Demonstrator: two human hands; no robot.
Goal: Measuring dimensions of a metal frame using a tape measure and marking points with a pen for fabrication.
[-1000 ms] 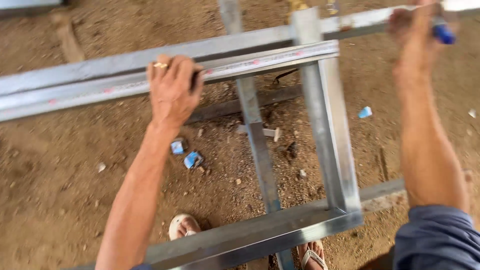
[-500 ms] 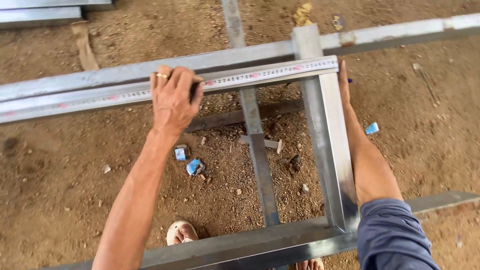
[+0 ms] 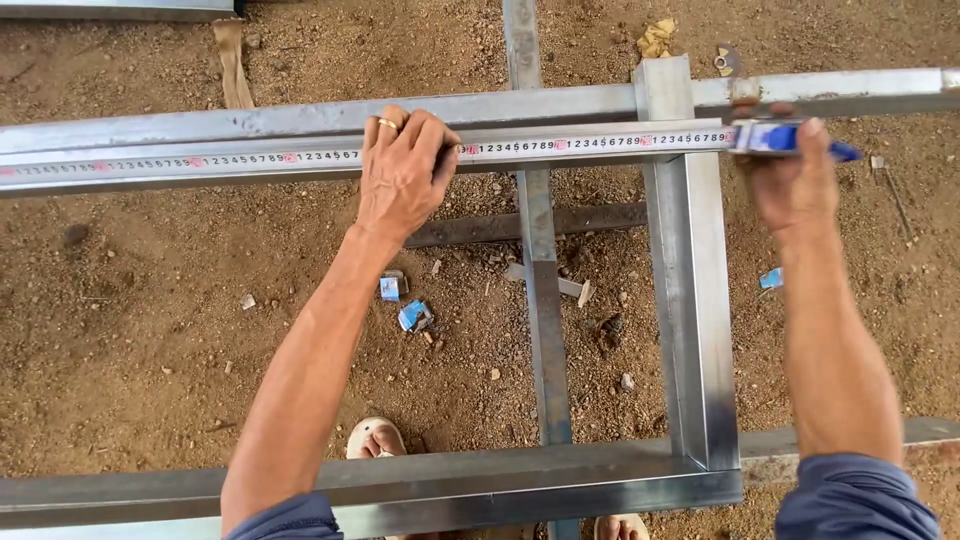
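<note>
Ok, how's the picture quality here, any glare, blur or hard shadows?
Head view: even daylight, sharp throughout; mild glare on the steel tubing; soft shadows under the left hand and the tape measure; right hand crisp, no motion blur.

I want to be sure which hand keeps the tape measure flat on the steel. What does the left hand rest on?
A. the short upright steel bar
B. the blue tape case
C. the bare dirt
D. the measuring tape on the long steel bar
D: the left hand presses the measuring tape against the long steel bar, while the right hand holds the blue tape case.
</note>
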